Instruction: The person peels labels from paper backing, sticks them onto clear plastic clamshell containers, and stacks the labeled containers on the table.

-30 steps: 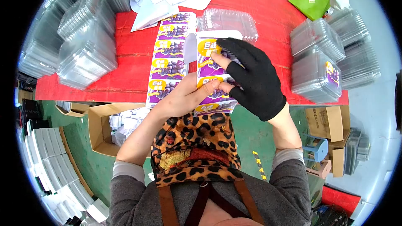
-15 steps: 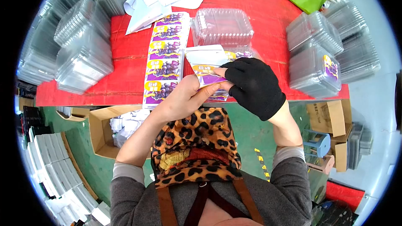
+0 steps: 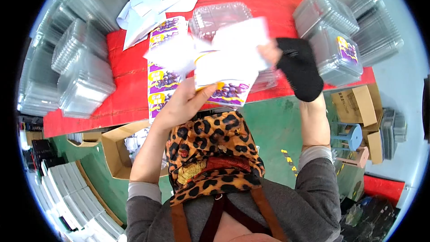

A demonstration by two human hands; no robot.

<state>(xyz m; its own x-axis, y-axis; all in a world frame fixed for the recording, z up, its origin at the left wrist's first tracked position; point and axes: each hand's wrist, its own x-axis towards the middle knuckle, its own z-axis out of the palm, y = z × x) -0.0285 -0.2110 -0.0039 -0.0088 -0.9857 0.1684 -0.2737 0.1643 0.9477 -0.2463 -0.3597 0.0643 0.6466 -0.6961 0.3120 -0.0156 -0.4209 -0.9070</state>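
My left hand (image 3: 186,103), bare, pinches the lower left of a grape-printed label sheet (image 3: 232,93) over the table's front edge. White backing shows on the sheet's upper part. My right hand (image 3: 295,65), in a black fingerless glove, is up to the right, its fingertips closed at the edge of a white paper sheet (image 3: 239,38). Motion smears that paper and the fingertips. Another blurred white flap (image 3: 174,54) spreads above my left hand. Below it lies a stack of grape label strips (image 3: 162,80). Behind the papers sits a clear plastic container (image 3: 219,18).
Stacked clear containers stand at the left (image 3: 85,80) and right (image 3: 336,56); one on the right bears a grape label (image 3: 347,49). Crumpled white papers (image 3: 148,11) lie on the red table (image 3: 130,62). A cardboard box (image 3: 117,154) is below the left edge.
My right hand has moved right and away from my left hand, pulling the white paper up and outward. The grape sheet in my left hand is spread wider. The view has shifted slightly.
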